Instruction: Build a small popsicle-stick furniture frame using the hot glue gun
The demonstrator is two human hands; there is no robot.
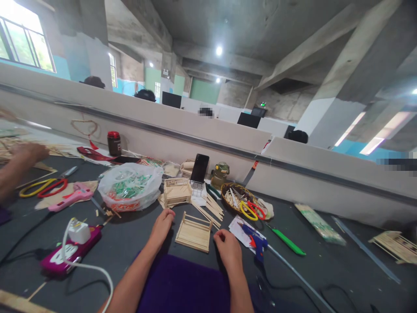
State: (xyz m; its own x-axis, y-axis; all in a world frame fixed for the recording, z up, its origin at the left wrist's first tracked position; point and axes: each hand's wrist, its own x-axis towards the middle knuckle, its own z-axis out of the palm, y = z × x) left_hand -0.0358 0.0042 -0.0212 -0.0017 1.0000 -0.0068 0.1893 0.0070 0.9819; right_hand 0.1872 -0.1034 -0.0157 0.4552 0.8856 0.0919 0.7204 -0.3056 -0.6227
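A small frame of pale wooden sticks (194,232), with a slatted flat base and a rail along its far side, lies on the dark table between my hands. To its left is my left hand (163,224), apart from it, with loosely bent fingers and nothing visible in them. My right hand (229,247) is close to the frame's right side. Its thumb and fingertips are drawn together; whether anything small is between them is hidden. Behind the frame stands a box-like stick model (177,192), and loose sticks (213,210) lie to its right.
A blue glue gun (259,245) and a green cutter (288,241) lie at right, below a wicker basket (228,201) with scissors (249,211). At left are a plastic bag (130,187), a pink glue gun (71,196), a purple power strip (86,243) and another person's hand (31,152).
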